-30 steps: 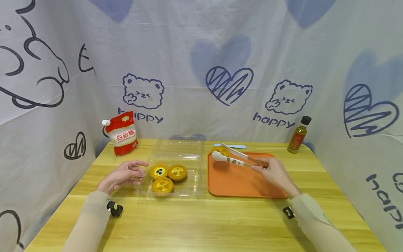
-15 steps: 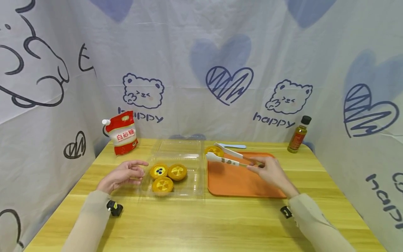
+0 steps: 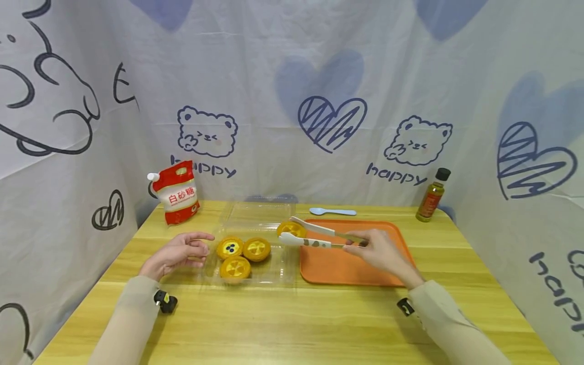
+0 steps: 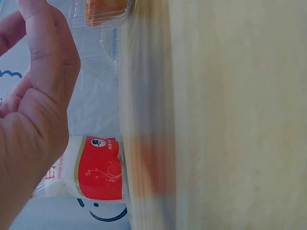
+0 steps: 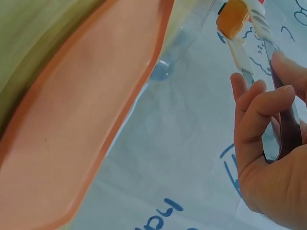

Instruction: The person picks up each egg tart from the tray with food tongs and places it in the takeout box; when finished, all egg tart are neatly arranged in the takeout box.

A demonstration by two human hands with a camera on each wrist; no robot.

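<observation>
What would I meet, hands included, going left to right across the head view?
Left hand, blue-dotted tart, held tart in the tongs, right hand, dark-capped bottle; overlapping things left out.

Head view looks down and forward; closer right wrist view shares its tongs [image 3: 316, 243] and tray [image 3: 347, 267].

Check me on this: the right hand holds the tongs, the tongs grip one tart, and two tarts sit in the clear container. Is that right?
Not quite: three tarts sit in the clear container, as the head view shows. The right hand does hold the tongs, which grip one tart.
</observation>
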